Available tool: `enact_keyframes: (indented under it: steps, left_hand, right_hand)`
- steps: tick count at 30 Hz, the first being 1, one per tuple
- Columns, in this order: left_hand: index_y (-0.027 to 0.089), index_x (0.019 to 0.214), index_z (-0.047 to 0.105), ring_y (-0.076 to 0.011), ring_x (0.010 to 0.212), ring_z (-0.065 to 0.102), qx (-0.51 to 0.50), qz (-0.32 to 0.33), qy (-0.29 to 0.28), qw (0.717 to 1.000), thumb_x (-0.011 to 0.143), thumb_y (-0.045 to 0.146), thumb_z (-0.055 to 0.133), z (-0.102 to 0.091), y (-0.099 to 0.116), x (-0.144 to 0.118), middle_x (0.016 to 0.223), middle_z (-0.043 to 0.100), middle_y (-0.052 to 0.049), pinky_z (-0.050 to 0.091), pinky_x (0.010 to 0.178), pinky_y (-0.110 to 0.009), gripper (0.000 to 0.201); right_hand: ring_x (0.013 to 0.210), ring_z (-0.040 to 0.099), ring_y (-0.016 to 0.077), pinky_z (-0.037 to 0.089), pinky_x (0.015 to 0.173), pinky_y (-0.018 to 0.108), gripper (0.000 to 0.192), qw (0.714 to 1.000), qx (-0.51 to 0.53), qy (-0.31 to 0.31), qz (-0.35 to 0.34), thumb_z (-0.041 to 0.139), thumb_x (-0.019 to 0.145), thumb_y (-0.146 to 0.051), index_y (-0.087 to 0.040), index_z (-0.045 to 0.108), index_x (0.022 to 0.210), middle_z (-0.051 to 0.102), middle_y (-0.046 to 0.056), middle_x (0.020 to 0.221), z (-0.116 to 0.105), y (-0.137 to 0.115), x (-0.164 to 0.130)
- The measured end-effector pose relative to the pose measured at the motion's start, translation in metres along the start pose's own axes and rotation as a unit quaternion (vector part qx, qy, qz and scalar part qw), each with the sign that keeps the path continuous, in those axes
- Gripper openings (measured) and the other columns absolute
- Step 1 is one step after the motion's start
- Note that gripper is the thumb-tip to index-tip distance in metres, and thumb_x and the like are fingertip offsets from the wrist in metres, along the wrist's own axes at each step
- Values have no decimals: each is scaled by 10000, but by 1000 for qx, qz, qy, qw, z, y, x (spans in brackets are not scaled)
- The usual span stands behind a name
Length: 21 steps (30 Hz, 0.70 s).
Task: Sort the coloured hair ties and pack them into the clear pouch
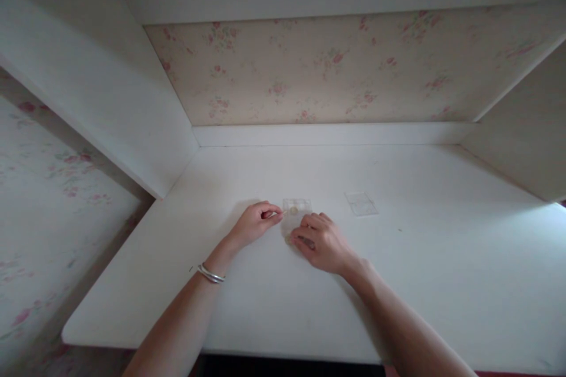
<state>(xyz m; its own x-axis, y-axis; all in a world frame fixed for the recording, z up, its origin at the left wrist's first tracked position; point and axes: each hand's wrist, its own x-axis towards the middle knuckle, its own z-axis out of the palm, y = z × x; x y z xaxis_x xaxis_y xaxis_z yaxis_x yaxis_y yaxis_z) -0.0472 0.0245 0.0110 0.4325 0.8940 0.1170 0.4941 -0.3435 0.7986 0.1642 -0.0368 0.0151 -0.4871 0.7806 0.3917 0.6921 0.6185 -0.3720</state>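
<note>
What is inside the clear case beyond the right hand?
A small, round yellowish thing shows in the clear case; the right hand covers the case's near right corner, so anything there is hidden.

The left hand (254,225) pinches a thin stick (285,212) beside a clear box (305,204). The right hand's (326,244) fingertips are at a small, unclear piece (288,240). A clear plate (362,204) lies apart on the white desk (265,306).

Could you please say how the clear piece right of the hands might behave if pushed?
The clear piece lies flat, so it probably won't roll or tip. It looks thin, so likely light; its straight edges suggest stiffness.
</note>
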Motion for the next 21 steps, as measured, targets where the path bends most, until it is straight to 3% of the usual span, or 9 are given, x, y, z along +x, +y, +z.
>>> enact_keyframes:
  steps: [5,13,21]
  left_hand:
    - [180,898,703,-105,603,448,52,32,67,996,849,368,547,12,6,9,652,491,22,359,586,-224,249]
    - [192,923,708,-110,640,524,108,49,96,988,862,296,535,37,8,23,781,621,-17,420,627,-231,210]
    - [189,939,687,-128,763,584,81,49,122,988,894,273,486,32,7,15,866,655,-32,461,687,-231,222]
  right_hand:
    - [765,493,141,289,700,297,136,998,-36,-48,-23,542,845,-257,-241,674,820,574,6,783,1,-8,0]
    - [773,478,154,254,696,328,183,993,-82,-74,-30,510,863,-260,-232,663,767,584,9,772,2,-8,0]
    - [802,469,160,254,692,321,201,989,-101,-103,-31,462,907,-229,-221,641,815,583,21,830,1,-10,2]
